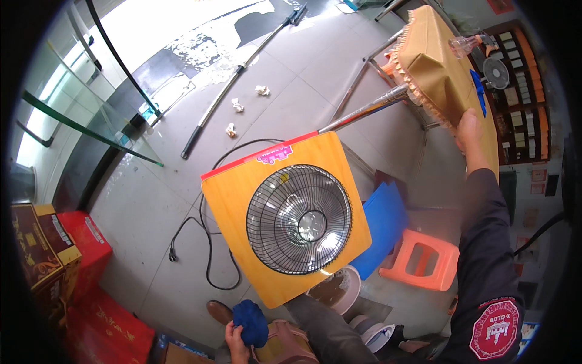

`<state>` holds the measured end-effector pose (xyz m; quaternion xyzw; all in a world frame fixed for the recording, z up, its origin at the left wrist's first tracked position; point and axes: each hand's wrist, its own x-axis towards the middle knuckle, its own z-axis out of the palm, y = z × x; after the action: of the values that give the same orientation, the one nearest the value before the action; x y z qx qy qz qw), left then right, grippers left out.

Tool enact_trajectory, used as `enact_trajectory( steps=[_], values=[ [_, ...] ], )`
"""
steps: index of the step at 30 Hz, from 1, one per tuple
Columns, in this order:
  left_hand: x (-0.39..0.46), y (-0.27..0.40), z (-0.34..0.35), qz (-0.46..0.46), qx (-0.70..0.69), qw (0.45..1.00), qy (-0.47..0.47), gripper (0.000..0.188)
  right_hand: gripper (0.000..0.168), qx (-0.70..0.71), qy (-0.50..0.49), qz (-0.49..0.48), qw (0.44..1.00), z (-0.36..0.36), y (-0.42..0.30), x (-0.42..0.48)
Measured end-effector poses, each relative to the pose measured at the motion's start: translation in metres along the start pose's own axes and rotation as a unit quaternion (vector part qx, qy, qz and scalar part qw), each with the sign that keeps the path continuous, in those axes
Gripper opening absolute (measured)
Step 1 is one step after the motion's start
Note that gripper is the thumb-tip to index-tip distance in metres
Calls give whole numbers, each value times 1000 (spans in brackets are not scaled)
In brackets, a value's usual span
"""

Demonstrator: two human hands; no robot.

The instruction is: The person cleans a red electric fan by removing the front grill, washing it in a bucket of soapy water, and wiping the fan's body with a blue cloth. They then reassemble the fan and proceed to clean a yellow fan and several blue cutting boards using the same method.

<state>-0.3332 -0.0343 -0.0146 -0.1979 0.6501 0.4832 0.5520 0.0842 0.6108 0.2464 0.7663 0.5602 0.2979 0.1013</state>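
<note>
My left hand (236,342) pinches a bunched blue cloth (251,322) at the bottom, above a pink-framed plastic stool (284,343) and beside a brown shoe (219,312). At the right, my right hand (470,129) grips the frilled edge of a tan table cover (432,68), its fingers partly hidden. On that cover are a clear spray bottle (464,46) and a second blue cloth (478,91). Before me stands an electric heater with a square wood-patterned panel (241,218) and a round reflector dish (282,227) behind a black wire guard.
A black cord with a plug (172,255) trails on the tiles. A long-handled squeegee (223,93) and crumpled tissues (238,105) lie beyond. A bucket of brown water (336,289), a blue panel (384,225) and an orange stool (423,259) stand right; red boxes (93,236) left.
</note>
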Motion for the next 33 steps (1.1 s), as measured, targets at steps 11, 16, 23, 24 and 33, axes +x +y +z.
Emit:
enact_trajectory(
  steps=[11, 16, 23, 24, 33],
  values=[
    [-7, -34, 27, 12, 32, 999, 32, 32, 19, -8, 27, -48, 998, 58, 10, 121],
    [-19, -2, 39, 17, 115, 991, 58, 30, 22, 0, 22, -53, 998, 72, 14, 161],
    [-19, 18, 27, 79, 179, 980, 36, 32, 36, 63, -11, -54, 996, 82, 11, 173],
    [-17, 19, 26, 80, 193, 977, 34, 32, 42, 83, -8, -57, 995, 84, 17, 170],
    [-48, 56, 27, 82, 239, 967, 17, 36, 58, 369, -5, -135, 919, 131, 50, -76]
  ],
)
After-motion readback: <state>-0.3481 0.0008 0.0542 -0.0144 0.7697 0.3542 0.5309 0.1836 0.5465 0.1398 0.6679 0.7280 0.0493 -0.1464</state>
